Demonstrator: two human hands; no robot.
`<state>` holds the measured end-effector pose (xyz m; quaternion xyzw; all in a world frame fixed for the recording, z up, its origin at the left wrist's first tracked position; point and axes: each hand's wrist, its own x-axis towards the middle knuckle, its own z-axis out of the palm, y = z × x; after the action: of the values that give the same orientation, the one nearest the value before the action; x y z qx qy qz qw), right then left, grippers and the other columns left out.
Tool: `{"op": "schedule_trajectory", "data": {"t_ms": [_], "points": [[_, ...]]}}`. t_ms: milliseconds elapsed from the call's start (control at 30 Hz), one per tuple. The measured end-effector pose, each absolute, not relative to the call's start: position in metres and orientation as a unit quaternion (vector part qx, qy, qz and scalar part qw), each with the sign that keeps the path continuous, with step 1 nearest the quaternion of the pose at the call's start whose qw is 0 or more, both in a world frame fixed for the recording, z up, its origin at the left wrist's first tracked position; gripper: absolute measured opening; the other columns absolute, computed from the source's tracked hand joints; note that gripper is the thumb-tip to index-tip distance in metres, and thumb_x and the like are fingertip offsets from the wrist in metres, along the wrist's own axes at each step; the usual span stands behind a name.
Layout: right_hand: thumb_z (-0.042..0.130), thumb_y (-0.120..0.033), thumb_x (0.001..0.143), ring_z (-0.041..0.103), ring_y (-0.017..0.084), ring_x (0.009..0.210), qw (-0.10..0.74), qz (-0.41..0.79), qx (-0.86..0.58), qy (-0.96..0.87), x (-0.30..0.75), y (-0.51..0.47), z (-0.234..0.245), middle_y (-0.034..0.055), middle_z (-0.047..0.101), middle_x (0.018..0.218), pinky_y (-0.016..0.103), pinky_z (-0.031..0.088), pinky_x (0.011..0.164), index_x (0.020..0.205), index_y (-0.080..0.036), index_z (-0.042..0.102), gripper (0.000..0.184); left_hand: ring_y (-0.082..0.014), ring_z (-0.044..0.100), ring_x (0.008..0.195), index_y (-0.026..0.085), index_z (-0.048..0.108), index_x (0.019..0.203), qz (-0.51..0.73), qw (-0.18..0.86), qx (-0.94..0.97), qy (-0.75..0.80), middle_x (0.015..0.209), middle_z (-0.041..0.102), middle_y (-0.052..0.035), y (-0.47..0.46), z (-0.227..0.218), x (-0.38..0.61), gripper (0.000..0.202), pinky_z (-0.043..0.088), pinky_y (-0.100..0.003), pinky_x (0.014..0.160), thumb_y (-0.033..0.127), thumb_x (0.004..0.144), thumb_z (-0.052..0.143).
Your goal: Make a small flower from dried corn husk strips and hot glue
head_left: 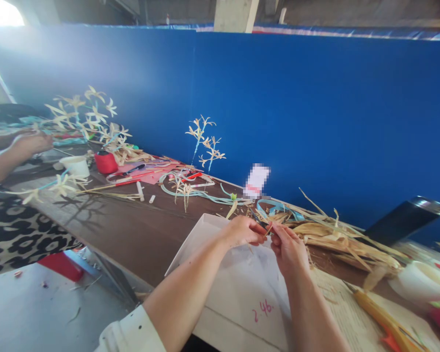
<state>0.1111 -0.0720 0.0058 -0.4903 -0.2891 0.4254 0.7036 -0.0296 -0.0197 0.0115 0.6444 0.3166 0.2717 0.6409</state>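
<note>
Both my hands meet over a white sheet of paper (238,288) on a brown table (132,230). My left hand (242,231) is closed, pinching a small dark thin piece (261,223) at its fingertips. My right hand (289,247) is closed too, its fingers pinched on the same small piece from the other side. Right behind the hands lies a heap of dried straw-coloured husks (337,239) and a coil of light blue strip (276,208).
Finished straw flower sprigs (205,142) stand along the blue wall (315,112). More flowers (91,120), a red pot (105,162) and a white cup (76,166) sit at the far left, near another person's arms (14,151). A dark flask (403,220) and white bowl (425,281) lie right.
</note>
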Motion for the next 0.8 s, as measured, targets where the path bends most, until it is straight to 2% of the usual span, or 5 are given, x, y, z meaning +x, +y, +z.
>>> {"op": "schedule_trajectory", "data": {"t_ms": [400, 533, 800], "points": [[0.081, -0.033, 0.055, 0.031, 0.002, 0.045, 0.694, 0.455, -0.483, -0.28, 0.11, -0.074, 0.007, 0.0004, 0.057, 0.067, 0.014, 0.018, 0.034, 0.074, -0.015, 0.069, 0.028, -0.0133, 0.064, 0.071, 0.011, 0.068, 0.083, 0.269, 0.638, 0.635, 0.342, 0.076, 0.068, -0.0065, -0.025, 0.019, -0.03, 0.023, 0.054, -0.028, 0.071, 0.024, 0.064, 0.068], [0.081, -0.034, 0.054, 0.031, 0.001, 0.043, 0.689, 0.467, -0.474, -0.287, 0.111, -0.073, 0.007, 0.0, 0.057, 0.067, 0.015, 0.017, 0.034, 0.074, -0.015, 0.068, 0.031, -0.0134, 0.064, 0.072, 0.012, 0.066, 0.082, 0.271, 0.63, 0.639, 0.347, 0.079, 0.068, -0.0072, -0.025, 0.02, -0.03, 0.023, 0.053, -0.027, 0.068, 0.027, 0.066, 0.066], [0.079, -0.034, 0.059, 0.031, 0.002, 0.043, 0.686, 0.487, -0.452, -0.296, 0.113, -0.073, 0.007, -0.001, 0.056, 0.07, 0.015, 0.019, 0.034, 0.075, -0.016, 0.065, 0.027, -0.0091, 0.058, 0.06, 0.011, 0.064, 0.077, 0.312, 0.61, 0.636, 0.355, 0.07, 0.065, -0.0049, -0.028, 0.024, -0.029, 0.023, 0.051, -0.025, 0.064, 0.032, 0.068, 0.066]]}}
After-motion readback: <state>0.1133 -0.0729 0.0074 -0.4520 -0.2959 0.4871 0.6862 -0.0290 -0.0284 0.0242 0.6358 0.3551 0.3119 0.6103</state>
